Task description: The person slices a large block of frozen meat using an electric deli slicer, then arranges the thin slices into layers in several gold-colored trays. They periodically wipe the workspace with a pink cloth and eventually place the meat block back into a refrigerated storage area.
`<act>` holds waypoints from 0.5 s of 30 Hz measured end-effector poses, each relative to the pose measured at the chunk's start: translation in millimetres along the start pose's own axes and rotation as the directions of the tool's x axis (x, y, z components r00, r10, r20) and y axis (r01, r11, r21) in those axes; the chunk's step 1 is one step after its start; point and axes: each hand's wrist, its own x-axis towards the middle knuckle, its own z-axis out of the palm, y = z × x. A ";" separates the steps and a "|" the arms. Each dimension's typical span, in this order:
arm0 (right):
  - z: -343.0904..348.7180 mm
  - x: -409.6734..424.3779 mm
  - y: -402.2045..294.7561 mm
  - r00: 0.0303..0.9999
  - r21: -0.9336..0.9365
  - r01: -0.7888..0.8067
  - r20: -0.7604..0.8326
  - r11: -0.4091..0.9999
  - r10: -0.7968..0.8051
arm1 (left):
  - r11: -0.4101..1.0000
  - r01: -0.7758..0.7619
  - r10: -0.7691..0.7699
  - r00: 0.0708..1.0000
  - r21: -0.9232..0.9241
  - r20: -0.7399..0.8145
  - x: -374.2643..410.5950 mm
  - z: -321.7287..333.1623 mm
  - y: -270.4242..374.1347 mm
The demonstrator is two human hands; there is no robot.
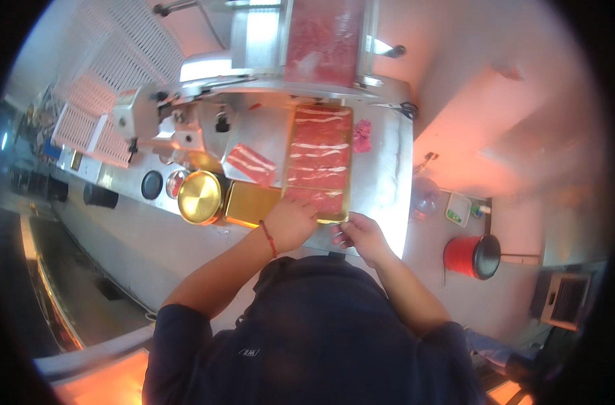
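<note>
A gold-coloured rectangular tray (pixel 350 167) lies lengthwise before me on the steel table, lined with overlapping slices of red meat (pixel 320 132) streaked with white fat. My left hand (pixel 291 223), with a red cord on its wrist, rests at the tray's near left corner, its fingers over the nearest slice; whether they grip anything cannot be told. At the near right corner my right hand (pixel 359 234) pinches the rim between thumb and fingers. Left of the tray lies a separate meat slice (pixel 251 165). Above stands a meat slicer (pixel 186 124) with a large block of red meat (pixel 323 43).
Beside the tray are a second gold tray (pixel 251 203), a round gold pan (pixel 201 196) and a black round lid (pixel 152 185) to the left. A pink cloth (pixel 362 135) and scissors (pixel 406 109) lie right. White slatted crates (pixel 97 126) stand far left, a red bucket (pixel 461 256) right.
</note>
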 end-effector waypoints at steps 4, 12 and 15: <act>-9.3 9.0 -6.9 0.998 -0.036 -0.008 0.058 0.999 0.010 | 0.999 -0.019 0.013 0.974 0.026 0.227 11.0 -8.7 2.2; 0.4 7.6 -4.8 0.828 -0.691 0.314 -0.137 0.651 -0.544 | 0.969 -0.247 0.247 0.961 0.018 -0.120 33.2 -16.6 12.8; 13.4 5.1 -32.8 0.887 -0.311 0.372 -0.159 0.875 -0.433 | 0.942 -0.334 0.319 0.917 -0.026 -0.239 42.3 -38.3 12.8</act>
